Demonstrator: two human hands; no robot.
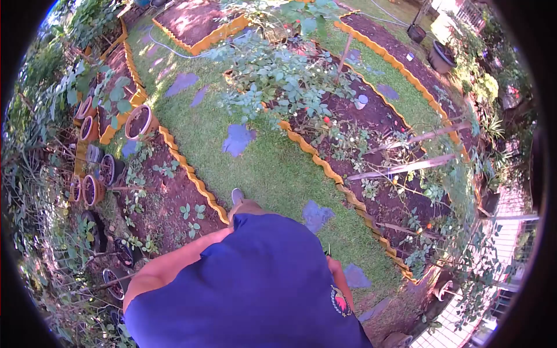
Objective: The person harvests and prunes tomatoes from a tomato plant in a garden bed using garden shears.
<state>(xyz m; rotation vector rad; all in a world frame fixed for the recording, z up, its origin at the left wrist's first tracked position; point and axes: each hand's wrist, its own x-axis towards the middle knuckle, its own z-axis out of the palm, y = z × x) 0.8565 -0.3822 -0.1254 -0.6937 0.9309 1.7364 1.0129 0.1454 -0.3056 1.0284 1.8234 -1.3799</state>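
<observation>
Both hands hidden behind navy fabric shirt [243,284], can't tell grip; thin dark tip [329,249] juts at shirt's 2 o'clock beside right forearm [341,279]; scalloped orange edging [196,180] at 11, irregular purple-grey slab [237,140] in short grass [270,174] at 12

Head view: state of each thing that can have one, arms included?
Left arm: extended forward, hand hidden
Right arm: partly behind the shirt, grip unclear
Shirt: worn
Shoe: on the grass
Largest terracotta pot: holding soil
Garden hose: uncoiled on the ground
Scalloped orange edging: standing along the bed
</observation>
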